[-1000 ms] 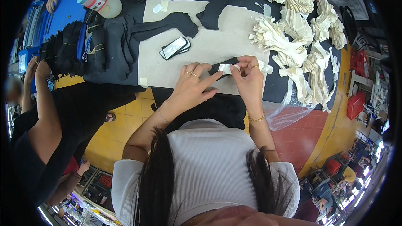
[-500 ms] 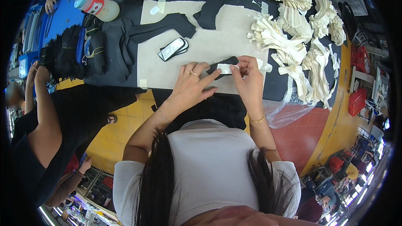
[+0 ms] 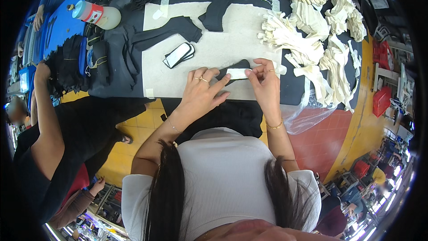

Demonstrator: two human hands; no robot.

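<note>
In front of me a small white rectangular strip (image 3: pixel 238 73) lies on a dark fabric piece (image 3: pixel 241 64), near the front of a pale board (image 3: pixel 214 44). My left hand (image 3: pixel 200 87) is open, its index fingertip touching the strip's left end and its thumb held apart below. At the other end, my right hand (image 3: pixel 263 80) pinches the strip's right edge between thumb and index finger. A small stack of dark rounded pieces with a white top (image 3: pixel 179 55) rests on the board, up and left of my left hand. Beside my right hand, a whitish scrap (image 3: pixel 280 69) lies partly hidden.
Bundles of cream fabric strips (image 3: pixel 312 22) cover the table's right side, above a clear plastic bag (image 3: pixel 303 118) at its edge. Dark fabric pieces (image 3: pixel 169 31) and a bottle with a red label (image 3: pixel 96 14) are at left. A co-worker's arm (image 3: pixel 47 107) reaches in from the left.
My hands hold nearly the same pose at the strip. The whole view has shifted slightly, moving the table things a little left. The co-worker's hand at left has moved up toward the dark bundles.
</note>
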